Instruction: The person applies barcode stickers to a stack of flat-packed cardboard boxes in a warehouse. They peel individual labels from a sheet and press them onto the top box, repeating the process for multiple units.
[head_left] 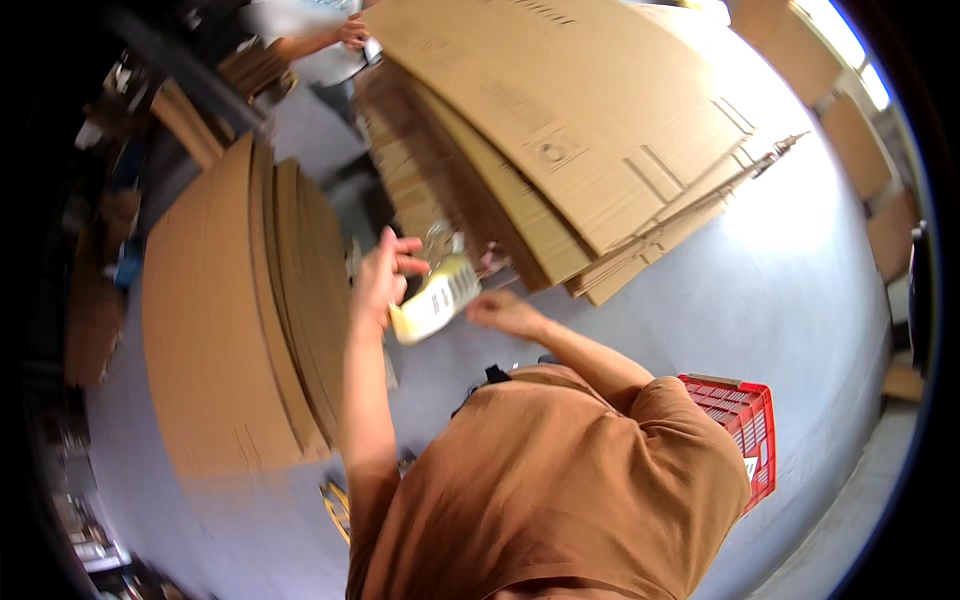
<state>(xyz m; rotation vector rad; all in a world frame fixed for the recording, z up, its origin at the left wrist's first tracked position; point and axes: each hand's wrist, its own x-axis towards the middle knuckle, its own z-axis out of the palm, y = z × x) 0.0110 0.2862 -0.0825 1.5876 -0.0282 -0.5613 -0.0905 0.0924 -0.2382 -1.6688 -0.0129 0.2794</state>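
Here's the left hand (382, 280), fingers apart, right at a blurred yellow-and-white barred strip (440, 300), with the right hand (508, 315) curled by its far end! Beyond, flattened cardboard cartons (590, 120) pile up; a red plastic crate (745, 430) sits off right.

The yellowish item (441, 300) and cardboard sheet (600, 110) bear unreadable print.

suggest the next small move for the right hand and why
Probably steady the yellow-and-white item with the right hand: the item sits tilted between the hands, its right end close to the curled right hand, while the left hand looks partly spread. Blur hides whether the right hand touches it.
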